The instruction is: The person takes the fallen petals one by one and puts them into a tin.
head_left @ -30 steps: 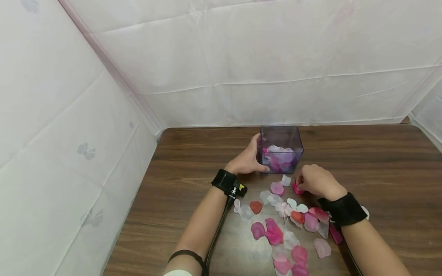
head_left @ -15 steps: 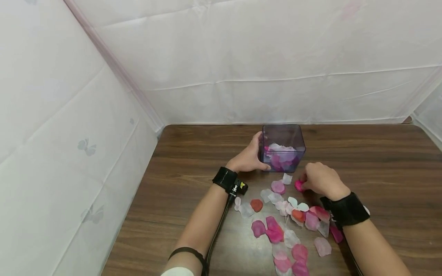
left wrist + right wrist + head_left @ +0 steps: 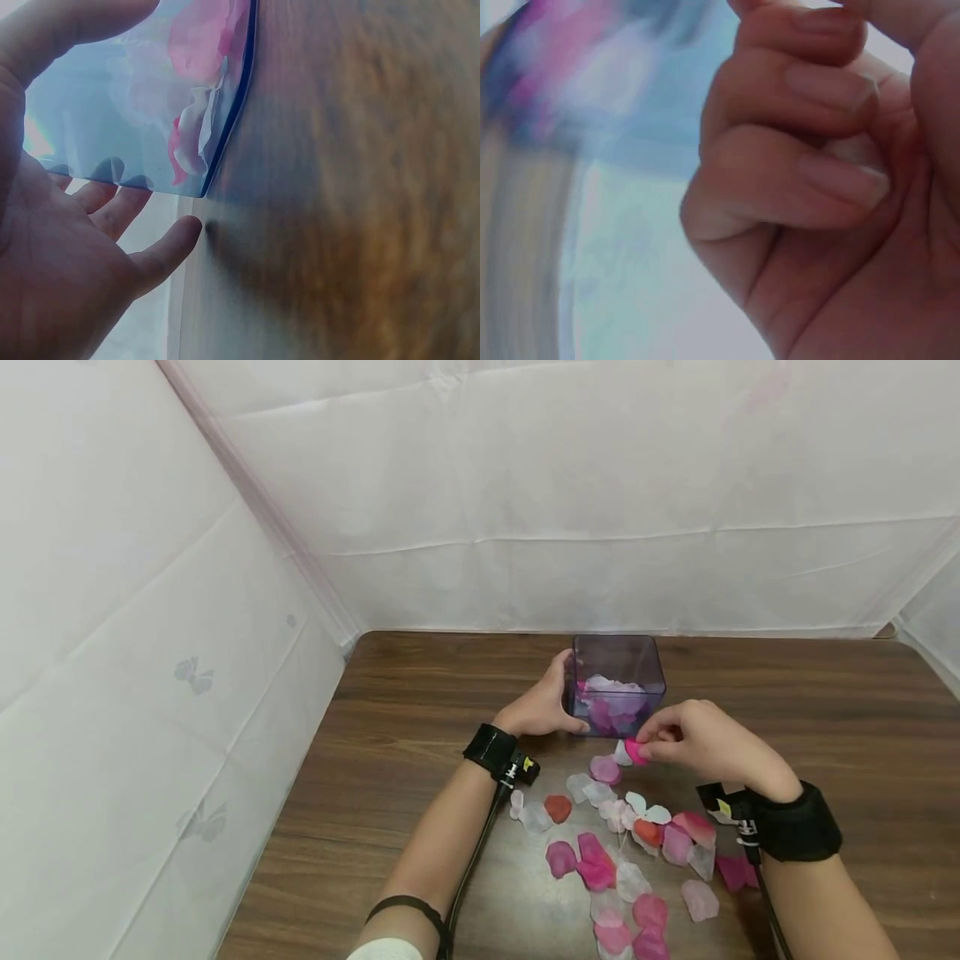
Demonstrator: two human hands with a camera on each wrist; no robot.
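A clear purple-tinted box (image 3: 618,683) stands on the wooden table (image 3: 420,710), partly filled with pink and white petals (image 3: 611,700). My left hand (image 3: 542,706) grips the box's left side, thumb along its front; the left wrist view shows the fingers (image 3: 112,202) wrapped round the box wall (image 3: 142,97). My right hand (image 3: 693,745) is raised just in front of the box and pinches a bright pink petal (image 3: 634,751) between thumb and forefinger. In the right wrist view the other fingers (image 3: 810,112) are curled in, and the petal is hidden.
Several loose pink, red and white petals (image 3: 622,852) lie scattered on the table between my forearms. White sheeting (image 3: 570,493) walls the table at the back and left. A cable (image 3: 472,868) runs along my left forearm.
My right hand has lifted the bright pink petal off the table and carried it up and left toward the box. The left hand stays on the box.
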